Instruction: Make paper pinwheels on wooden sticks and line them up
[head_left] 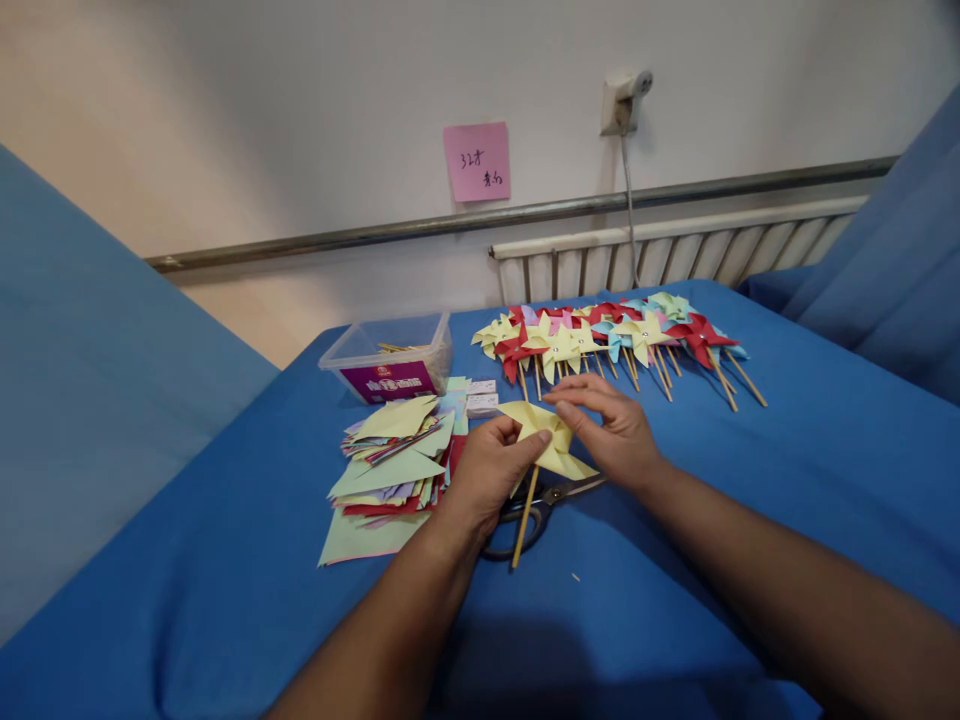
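Both hands are pinched onto a yellow paper pinwheel (544,437) on a thin wooden stick (524,520), near the middle of the blue tabletop (750,520): left hand (491,470) at the fold, right hand (611,430) over the blades. It looks feather-light and easily creased; the stick seems the safest hold. The pink note (476,161) reads "32", the rest illegible.

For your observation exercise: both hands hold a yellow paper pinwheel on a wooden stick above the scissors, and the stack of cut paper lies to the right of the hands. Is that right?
Not quite. The head view shows the stack of cut paper to the left of the hands. The rest holds: left hand and right hand hold the yellow pinwheel above the scissors.
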